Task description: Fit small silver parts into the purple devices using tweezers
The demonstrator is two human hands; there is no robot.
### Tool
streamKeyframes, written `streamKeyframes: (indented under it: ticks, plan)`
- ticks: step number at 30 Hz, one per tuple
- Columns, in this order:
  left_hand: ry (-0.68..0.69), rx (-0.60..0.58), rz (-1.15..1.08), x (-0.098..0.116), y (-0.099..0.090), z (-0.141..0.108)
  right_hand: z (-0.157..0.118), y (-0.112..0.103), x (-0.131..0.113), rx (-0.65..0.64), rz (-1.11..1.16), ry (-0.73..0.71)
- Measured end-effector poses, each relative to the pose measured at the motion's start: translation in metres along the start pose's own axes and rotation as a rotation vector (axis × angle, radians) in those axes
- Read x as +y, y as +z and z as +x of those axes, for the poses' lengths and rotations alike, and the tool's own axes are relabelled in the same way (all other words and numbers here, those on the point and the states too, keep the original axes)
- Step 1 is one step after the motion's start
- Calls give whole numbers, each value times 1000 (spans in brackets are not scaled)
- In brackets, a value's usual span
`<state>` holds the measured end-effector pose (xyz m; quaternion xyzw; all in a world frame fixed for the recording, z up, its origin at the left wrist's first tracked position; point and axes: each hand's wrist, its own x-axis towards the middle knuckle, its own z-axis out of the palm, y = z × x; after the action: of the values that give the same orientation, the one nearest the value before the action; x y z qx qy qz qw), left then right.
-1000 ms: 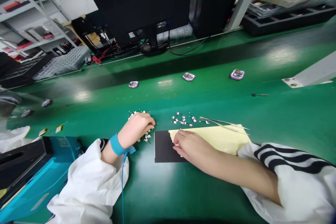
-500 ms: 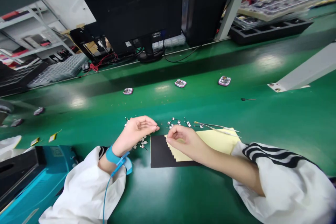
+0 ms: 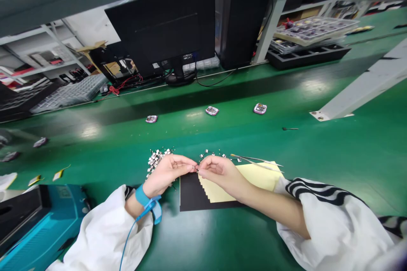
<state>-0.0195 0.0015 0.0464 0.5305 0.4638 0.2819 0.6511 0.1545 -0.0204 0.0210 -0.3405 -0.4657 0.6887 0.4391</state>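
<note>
Covering most of the view: green table (image 3: 222,241). Black monitor (image 3: 162,29) toward the back, black tower (image 3: 244,25) just right of it. Teal machine (image 3: 66,214) at near left, partly cut off by the frame. Grey metal post (image 3: 365,82) bolted down at right; tray stack (image 3: 313,36) behind it.

Mid-table: black sheet (image 3: 190,198) lying flat, yellow sheets (image 3: 219,190) on top, left edge stepped.

Hands meet above the far-left edge of the sheets. Left hand (image 3: 165,173): thumb and forefinger in a narrow pinch, tiny part between the tips. Blue strap (image 3: 142,195) on that wrist, cord running down. Right hand (image 3: 224,173): fingertips curled close together, right up at the left's tips, forearm across the yellow sheets. Can't tell if it grips anything.

Tweezers (image 3: 246,157) lie by the far edge of the yellow sheets, points to the right, one leg over the paper. Three square devices (image 3: 212,111) in a loose row farther back. Two yellow cells (image 3: 58,175) beyond the teal machine. Small dark tool (image 3: 291,128) at right.

White parts (image 3: 154,159) heaped beside the left hand, a few more beyond the right. Smallest: the tiny part (image 3: 193,167), at the left fingertips, too blurred for detail.
</note>
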Motion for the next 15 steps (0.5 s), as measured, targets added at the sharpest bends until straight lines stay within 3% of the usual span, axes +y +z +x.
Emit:
streamKeyframes:
  ticks: [8,15]
  plan:
    - [247,40,88,-2,6,-3,0,3,-6,34,56,75]
    - [547,162,524,-4,12,-7,0,1,-4,40,50,66]
